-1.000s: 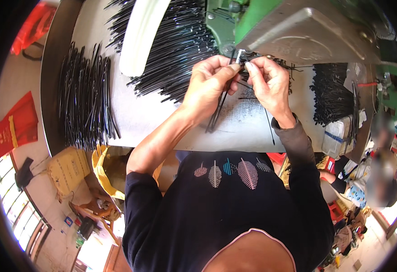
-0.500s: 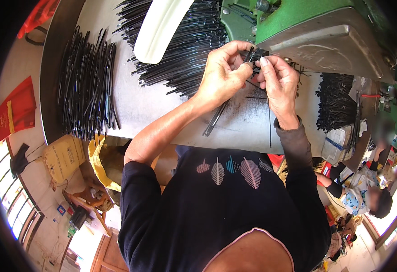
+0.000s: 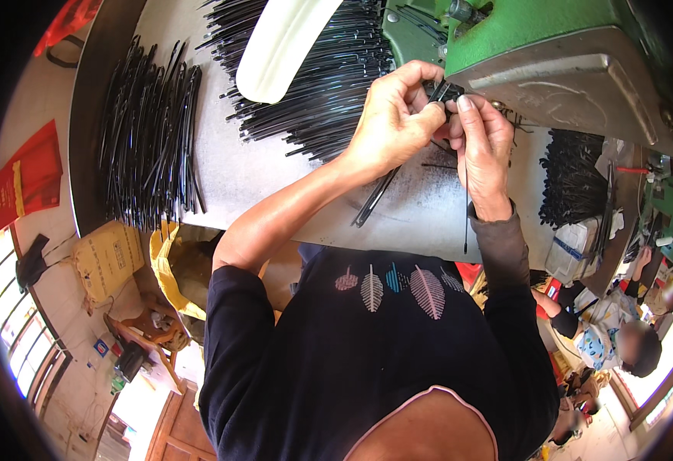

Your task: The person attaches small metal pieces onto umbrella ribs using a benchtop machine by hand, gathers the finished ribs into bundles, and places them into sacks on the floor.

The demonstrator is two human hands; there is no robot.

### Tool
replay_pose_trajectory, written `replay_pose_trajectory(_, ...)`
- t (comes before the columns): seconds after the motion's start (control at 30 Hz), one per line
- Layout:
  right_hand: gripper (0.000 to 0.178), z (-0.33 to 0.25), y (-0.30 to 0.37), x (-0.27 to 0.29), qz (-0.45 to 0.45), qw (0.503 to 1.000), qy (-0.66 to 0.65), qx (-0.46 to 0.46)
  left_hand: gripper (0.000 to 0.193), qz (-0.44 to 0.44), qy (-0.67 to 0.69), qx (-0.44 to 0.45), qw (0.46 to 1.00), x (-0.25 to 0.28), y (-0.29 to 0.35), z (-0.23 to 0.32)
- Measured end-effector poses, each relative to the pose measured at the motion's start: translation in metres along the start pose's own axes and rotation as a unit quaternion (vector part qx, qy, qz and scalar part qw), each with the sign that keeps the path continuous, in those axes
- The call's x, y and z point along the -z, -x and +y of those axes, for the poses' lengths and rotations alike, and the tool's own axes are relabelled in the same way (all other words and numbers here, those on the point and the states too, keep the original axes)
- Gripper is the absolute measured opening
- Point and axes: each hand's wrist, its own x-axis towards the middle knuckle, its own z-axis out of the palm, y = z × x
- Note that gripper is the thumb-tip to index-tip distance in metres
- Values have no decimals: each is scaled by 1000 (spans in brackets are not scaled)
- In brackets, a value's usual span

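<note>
My left hand [image 3: 386, 127] is closed on a few slim black rods [image 3: 378, 198], whose lower ends slant down over the metal tabletop. Close beside it, my right hand [image 3: 484, 150] pinches one thin black rod [image 3: 466, 219] that hangs down past the palm. The fingertips of both hands meet at a small dark part just below the green machine [image 3: 536, 34]. Fingers partly hide that part, so whether the rods are joined there I cannot tell.
Dense rows of black rods [image 3: 313, 92] lie behind my left hand, under a white curved strip [image 3: 282, 50]. Another pile [image 3: 152, 138] sits at the table's left. Bundled black pieces [image 3: 570, 177] and a pale box [image 3: 570, 246] stand right. Another person [image 3: 597, 342] is at far right.
The view has shifted slightly, so the table and machine sit a little differently in it. Both hands stay together by the machine, keeping their grips, with small finger movements.
</note>
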Motion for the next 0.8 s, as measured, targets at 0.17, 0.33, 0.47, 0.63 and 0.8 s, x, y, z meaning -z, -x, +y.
replay_pose_trajectory(0.17, 17, 2, -1, 0, 1, 1000, -30, -4, 31, 2, -49, -28, 998, -1, -3, -3)
replay_pose_trajectory(0.33, 17, 6, -3, 2, 8, 1000, -21, 16, 32, -3, -72, -49, 996, 0, -4, -3)
replay_pose_trajectory(0.47, 18, 8, -5, 3, 8, 999, -36, 17, 32, 0, -55, -37, 998, -1, -6, 0)
replay_pose_trajectory(0.63, 18, 7, -6, 7, -33, 999, 19, 11, 37, -25, -69, -44, 996, 1, -7, -4)
replay_pose_trajectory(0.8, 17, 6, -5, 4, -32, 999, 39, 18, 35, -33, -50, -45, 997, 2, -6, -7)
